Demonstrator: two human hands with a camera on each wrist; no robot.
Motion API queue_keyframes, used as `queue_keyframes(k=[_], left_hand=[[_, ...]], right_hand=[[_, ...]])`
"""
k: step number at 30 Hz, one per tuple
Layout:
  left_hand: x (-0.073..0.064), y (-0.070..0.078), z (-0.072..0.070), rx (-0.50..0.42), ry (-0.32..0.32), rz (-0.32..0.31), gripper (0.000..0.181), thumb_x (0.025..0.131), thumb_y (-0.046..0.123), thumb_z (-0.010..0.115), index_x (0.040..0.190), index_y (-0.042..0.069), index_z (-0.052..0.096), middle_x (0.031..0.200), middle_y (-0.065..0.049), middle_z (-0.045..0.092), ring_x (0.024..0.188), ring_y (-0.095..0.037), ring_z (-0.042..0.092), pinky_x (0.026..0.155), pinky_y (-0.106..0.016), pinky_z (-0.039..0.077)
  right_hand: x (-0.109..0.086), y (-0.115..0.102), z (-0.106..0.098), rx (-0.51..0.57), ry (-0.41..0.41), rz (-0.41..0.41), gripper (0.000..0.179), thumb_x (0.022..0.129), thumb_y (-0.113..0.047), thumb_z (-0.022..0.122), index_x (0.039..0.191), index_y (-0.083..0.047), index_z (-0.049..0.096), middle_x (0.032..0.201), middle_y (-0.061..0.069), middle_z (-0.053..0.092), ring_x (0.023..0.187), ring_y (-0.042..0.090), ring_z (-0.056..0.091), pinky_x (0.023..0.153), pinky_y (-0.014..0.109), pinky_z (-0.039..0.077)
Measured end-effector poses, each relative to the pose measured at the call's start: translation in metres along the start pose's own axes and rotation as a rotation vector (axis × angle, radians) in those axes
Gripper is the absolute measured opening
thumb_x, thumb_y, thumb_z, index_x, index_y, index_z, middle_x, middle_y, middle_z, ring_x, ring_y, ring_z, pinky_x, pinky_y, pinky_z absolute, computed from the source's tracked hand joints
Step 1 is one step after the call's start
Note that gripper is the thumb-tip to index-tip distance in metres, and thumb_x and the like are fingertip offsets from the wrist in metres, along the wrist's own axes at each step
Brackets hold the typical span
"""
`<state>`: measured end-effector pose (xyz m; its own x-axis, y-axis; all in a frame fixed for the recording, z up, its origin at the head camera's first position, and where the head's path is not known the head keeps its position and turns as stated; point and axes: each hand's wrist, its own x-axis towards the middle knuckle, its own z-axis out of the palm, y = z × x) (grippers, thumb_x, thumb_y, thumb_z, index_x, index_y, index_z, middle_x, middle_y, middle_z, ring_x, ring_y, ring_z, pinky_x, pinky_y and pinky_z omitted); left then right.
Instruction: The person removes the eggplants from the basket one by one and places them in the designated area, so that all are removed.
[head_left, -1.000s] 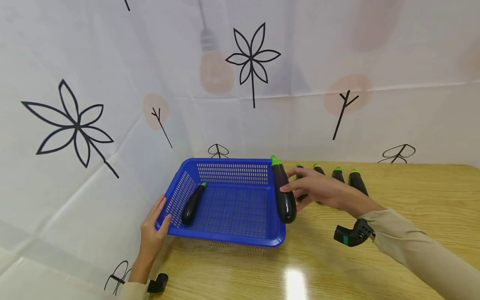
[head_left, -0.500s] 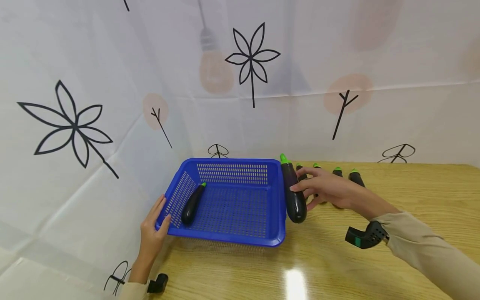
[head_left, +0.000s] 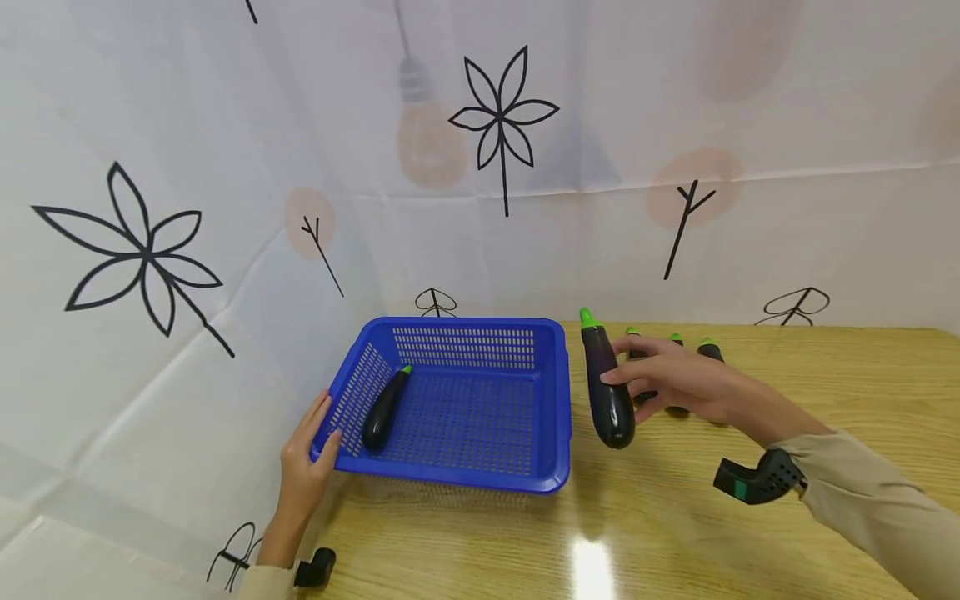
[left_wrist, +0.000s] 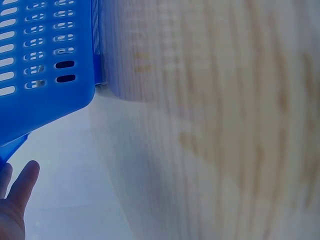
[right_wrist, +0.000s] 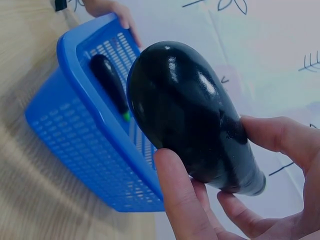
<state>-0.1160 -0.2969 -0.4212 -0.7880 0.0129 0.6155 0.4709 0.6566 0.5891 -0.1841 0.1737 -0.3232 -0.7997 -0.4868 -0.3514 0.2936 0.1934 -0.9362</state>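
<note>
My right hand (head_left: 663,375) pinches a glossy dark purple eggplant (head_left: 609,392) between thumb and fingers. It tilts just right of the blue basket (head_left: 480,479), green cap pointing up and away. In the right wrist view the eggplant's fat end (right_wrist: 175,100) faces the camera, with fingertips (right_wrist: 172,170) against its side. My left hand (head_left: 303,458) holds the basket's near left corner, thumb over the front rim and fingers along the left side. One eggplant (head_left: 386,408) lies inside the basket near its left wall.
More eggplants stand in a row on the wooden table (head_left: 840,400) behind my right hand, partly hidden by it, including one eggplant (head_left: 710,350) at the right. A patterned white cloth (head_left: 600,125) hangs close behind and left of the basket.
My right hand has carried the eggplant rightward, from over the basket's right rim to beside it. The left hand, basket and eggplant inside have stayed in place.
</note>
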Motion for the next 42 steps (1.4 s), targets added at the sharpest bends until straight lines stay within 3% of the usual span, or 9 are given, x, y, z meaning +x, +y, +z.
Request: queue_keyframes(k=[6, 19, 26, 42], left_hand=[[0.000, 0.000, 0.000, 0.007, 0.001, -0.003, 0.048, 0.083, -0.013, 0.059, 0.130, -0.015, 0.047, 0.137, -0.031, 0.043, 0.121, -0.049, 0.042, 0.100, -0.011, 0.030], [0.000, -0.001, 0.000, 0.006, 0.012, 0.016, 0.049, 0.081, -0.014, 0.059, 0.129, -0.015, 0.048, 0.135, -0.031, 0.044, 0.120, -0.050, 0.043, 0.100, -0.011, 0.030], [0.001, 0.000, 0.001, 0.008, 0.023, 0.027, 0.048, 0.081, -0.015, 0.059, 0.128, -0.016, 0.048, 0.134, -0.032, 0.044, 0.119, -0.051, 0.044, 0.102, -0.013, 0.030], [0.001, -0.001, 0.000, 0.003, 0.025, 0.031, 0.048, 0.081, -0.015, 0.059, 0.127, -0.016, 0.048, 0.134, -0.032, 0.044, 0.119, -0.052, 0.043, 0.103, -0.014, 0.030]], right_hand=[[-0.003, 0.002, -0.005, 0.026, -0.015, -0.006, 0.071, 0.089, -0.015, 0.062, 0.142, 0.002, 0.019, 0.113, 0.022, 0.056, 0.095, 0.032, 0.063, 0.078, 0.051, 0.053], [-0.012, 0.008, -0.019, -0.024, 0.003, 0.001, 0.071, 0.091, -0.019, 0.060, 0.142, 0.001, 0.016, 0.107, 0.015, 0.060, 0.092, 0.028, 0.064, 0.075, 0.047, 0.054], [-0.016, 0.010, -0.026, -0.013, -0.001, 0.003, 0.076, 0.092, -0.018, 0.059, 0.145, 0.002, 0.008, 0.111, 0.018, 0.057, 0.093, 0.029, 0.063, 0.077, 0.048, 0.054], [-0.023, 0.018, -0.046, -0.027, -0.007, 0.002, 0.072, 0.095, -0.019, 0.053, 0.145, 0.003, 0.007, 0.111, 0.015, 0.057, 0.095, 0.029, 0.063, 0.079, 0.049, 0.053]])
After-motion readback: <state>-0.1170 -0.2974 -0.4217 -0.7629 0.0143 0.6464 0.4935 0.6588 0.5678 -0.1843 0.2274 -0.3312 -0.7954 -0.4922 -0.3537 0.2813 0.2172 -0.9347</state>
